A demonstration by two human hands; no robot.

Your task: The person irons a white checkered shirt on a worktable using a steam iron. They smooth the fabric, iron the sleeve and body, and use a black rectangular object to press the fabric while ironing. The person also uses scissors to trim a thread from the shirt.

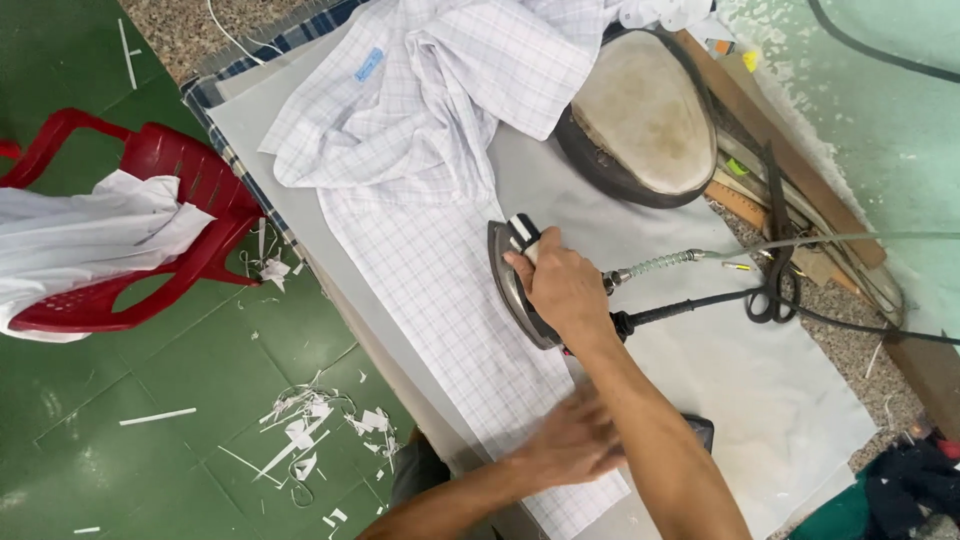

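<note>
On the counter the checked shirt lies long, running away from the person. Its middle carries the iron, gripped by the right hand; the left hand, open flat, presses the nearer end.

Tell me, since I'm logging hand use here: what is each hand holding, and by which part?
The right hand grips the iron by its top handle. The left hand, blurred, lies flat on the checked shirt, holding nothing.

The right hand grips an iron on a checked shirt; at six o'clock the left hand presses the cloth flat on the desk.
</note>
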